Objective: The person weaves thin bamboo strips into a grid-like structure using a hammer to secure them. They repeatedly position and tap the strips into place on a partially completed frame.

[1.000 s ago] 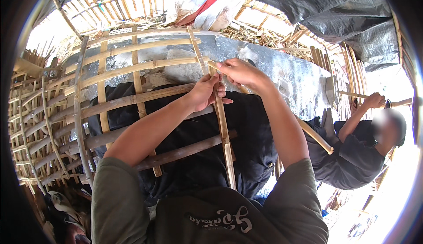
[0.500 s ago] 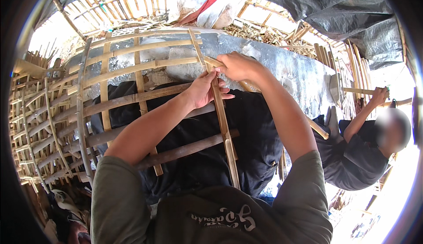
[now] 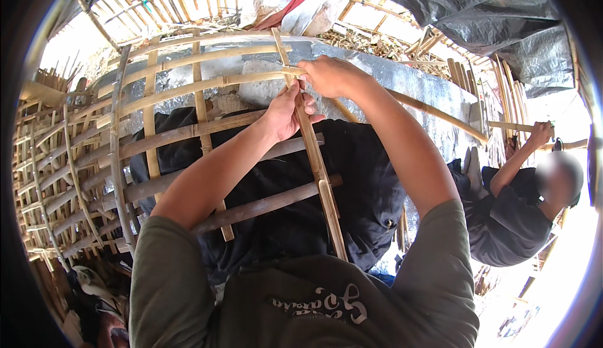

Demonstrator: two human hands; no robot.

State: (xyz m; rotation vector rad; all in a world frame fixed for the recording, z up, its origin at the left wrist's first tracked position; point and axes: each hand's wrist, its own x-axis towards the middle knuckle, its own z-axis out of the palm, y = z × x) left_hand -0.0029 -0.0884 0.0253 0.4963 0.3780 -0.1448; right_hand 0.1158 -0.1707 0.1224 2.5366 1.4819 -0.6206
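Note:
A lattice of bamboo slats (image 3: 176,141) lies over the dark cloth on my lap. My left hand (image 3: 287,114) is closed around the upper part of a split bamboo strip (image 3: 323,191) that crosses the slat ends, with some fingers behind it. Just right of it, my right hand (image 3: 330,76) pinches a bamboo slat (image 3: 291,70) where it meets the strip. A long curved piece of bamboo (image 3: 440,115) shows beyond my right forearm. It appears to be the same slat, but my hand and arm hide the part between.
Behind the lattice stretches a grey, worn surface (image 3: 414,84). More woven bamboo (image 3: 47,184) stands at left. At right, a seated person (image 3: 515,222) holds a bamboo piece (image 3: 512,125). Sacks (image 3: 301,9) lie at the back, and a dark tarp (image 3: 477,9) hangs overhead.
Both hands have shifted slightly up and left in the picture, along with the strip's top. The long bamboo piece beyond my right forearm has swung upward. Both hands keep their hold.

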